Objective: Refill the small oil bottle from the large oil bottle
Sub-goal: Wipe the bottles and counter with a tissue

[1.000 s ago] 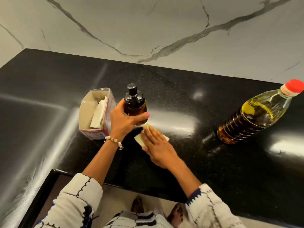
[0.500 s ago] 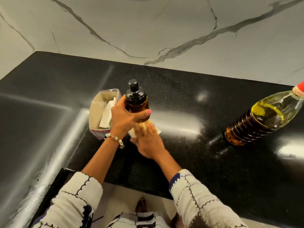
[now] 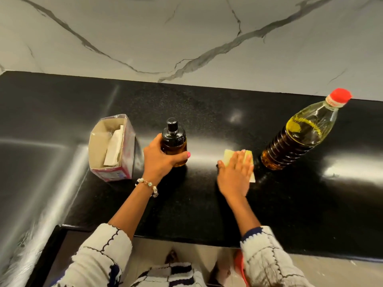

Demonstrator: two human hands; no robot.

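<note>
The small oil bottle (image 3: 174, 141), amber glass with a black pump cap, stands on the black counter (image 3: 228, 214). My left hand (image 3: 160, 160) grips it from the left, thumb across its front. To the right, my right hand (image 3: 235, 175) presses flat on a pale yellow folded tissue (image 3: 229, 156) lying on the counter. The large oil bottle (image 3: 298, 134) with a red cap stands upright just right of that tissue, capped and partly full of oil.
An open tissue box (image 3: 124, 148) with white tissues sits left of the small bottle. A marble wall (image 3: 186, 38) rises behind the counter. The counter's front edge runs below my forearms, with floor and feet beneath.
My right hand has slid the tissue rightward, away from the small bottle toward the large bottle. My left hand still holds the small bottle, now lower on the counter.
</note>
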